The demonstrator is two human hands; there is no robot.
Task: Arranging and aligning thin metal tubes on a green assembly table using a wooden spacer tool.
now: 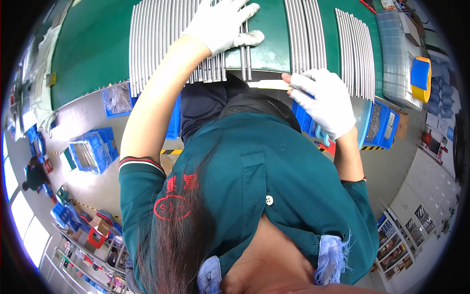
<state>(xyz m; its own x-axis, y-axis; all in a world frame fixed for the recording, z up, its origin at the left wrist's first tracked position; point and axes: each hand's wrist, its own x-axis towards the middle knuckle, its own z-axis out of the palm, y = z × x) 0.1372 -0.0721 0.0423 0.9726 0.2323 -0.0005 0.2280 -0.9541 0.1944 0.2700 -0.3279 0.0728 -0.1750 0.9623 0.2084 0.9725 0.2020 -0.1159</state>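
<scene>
Both my hands wear white gloves. My left hand (pixel 223 24) lies flat, fingers spread, on a row of long thin metal rods (pixel 161 44) lined up side by side on the green table (pixel 93 49). My right hand (pixel 325 100) is closed on a pale flat stick (pixel 269 84) held at the table's near edge, its tip pointing left toward the rods. More groups of rods (pixel 306 34) lie to the right, above my right hand.
Another rod group (pixel 357 49) and a clear plastic tray (pixel 396 49) lie at the table's right, next to a blue and yellow object (pixel 421 78). Blue bins (pixel 90 149) stand on the grey floor, others (pixel 382 125) under the table. Shelves (pixel 93 245) line the lower left.
</scene>
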